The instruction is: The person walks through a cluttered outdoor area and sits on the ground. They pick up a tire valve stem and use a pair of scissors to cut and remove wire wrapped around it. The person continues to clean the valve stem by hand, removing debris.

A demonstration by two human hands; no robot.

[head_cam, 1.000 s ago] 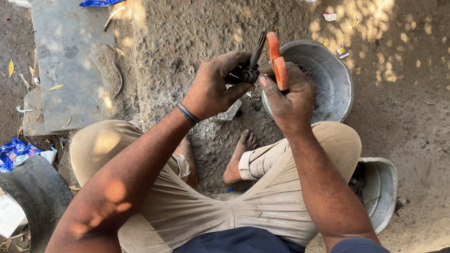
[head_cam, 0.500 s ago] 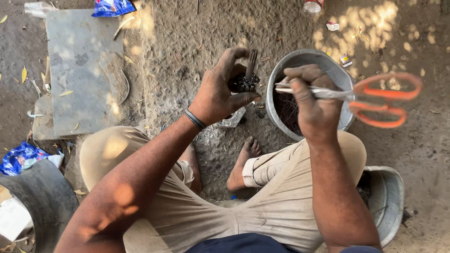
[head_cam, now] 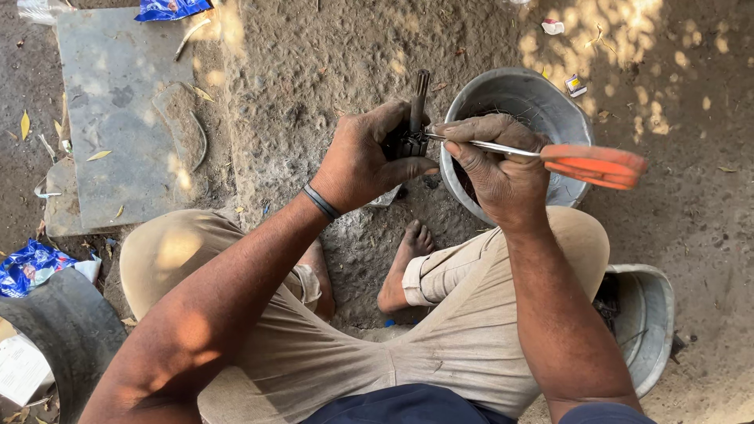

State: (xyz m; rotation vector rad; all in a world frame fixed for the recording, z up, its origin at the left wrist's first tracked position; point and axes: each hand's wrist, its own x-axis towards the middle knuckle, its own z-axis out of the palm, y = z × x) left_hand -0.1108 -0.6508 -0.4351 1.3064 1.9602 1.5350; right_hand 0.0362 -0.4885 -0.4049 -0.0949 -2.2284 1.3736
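My left hand (head_cam: 365, 161) grips a dark, greasy metal part (head_cam: 414, 129) with a short shaft sticking up, held above the dirt ground. In my right hand (head_cam: 499, 169) are orange-handled pliers (head_cam: 585, 162), lying level with the handles pointing right and closed together. The pliers' thin metal tips reach left and touch the dark part near my left thumb. Both hands hover just in front of a round grey metal bowl (head_cam: 554, 98).
I sit on dirt with legs folded, one bare foot (head_cam: 400, 267) showing. A second metal bowl (head_cam: 656, 318) lies by my right knee. A grey slab (head_cam: 118, 118) is on the left, a black tyre (head_cam: 59, 334) and blue wrappers (head_cam: 27, 263) at lower left.
The pliers swung from upright to level, pointing right, and their handles, spread half a second ago, have come together. The tips have come in against the part; the view shifted slightly.
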